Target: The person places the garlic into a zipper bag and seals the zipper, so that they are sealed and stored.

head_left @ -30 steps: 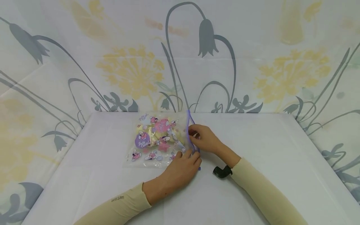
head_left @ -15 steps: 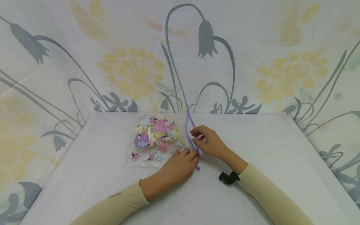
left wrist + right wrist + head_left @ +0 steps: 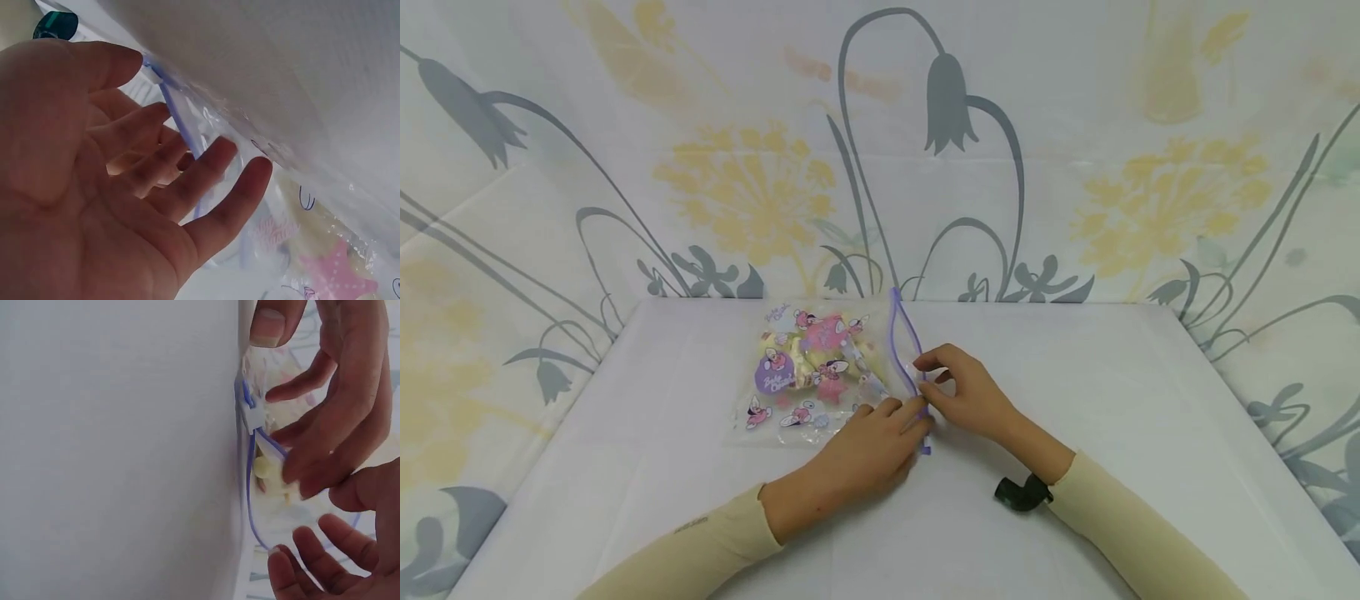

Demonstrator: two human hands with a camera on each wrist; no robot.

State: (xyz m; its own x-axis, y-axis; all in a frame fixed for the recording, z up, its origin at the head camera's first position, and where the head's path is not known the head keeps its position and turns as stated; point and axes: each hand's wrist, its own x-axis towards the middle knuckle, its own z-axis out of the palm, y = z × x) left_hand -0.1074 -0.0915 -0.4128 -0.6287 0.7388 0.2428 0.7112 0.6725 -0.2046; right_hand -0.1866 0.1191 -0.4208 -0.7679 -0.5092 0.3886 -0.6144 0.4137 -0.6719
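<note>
A clear zip bag [image 3: 831,333] printed with pink and purple cartoon figures lies flat on the white table, pale yellow items showing through its film. Its purple zip strip [image 3: 892,346] faces right, and its two lips stand apart as a narrow loop. My left hand [image 3: 868,446] rests on the near end of the strip, fingers extended and thumb apart from them. A white slider [image 3: 253,417] sits beside those fingertips in the right wrist view. My right hand [image 3: 973,392] touches the right lip, its fingers bent slightly and its thumb separate.
A dark curved piece [image 3: 1022,493] sits at my right wrist. Behind the white table [image 3: 1112,383] hangs a flower-printed cloth [image 3: 1045,200]. The table's far edge runs just beyond the bag.
My right hand has moved right and slightly nearer me, and the right lip has spread away from the left one. My left hand has stayed at the strip's near end.
</note>
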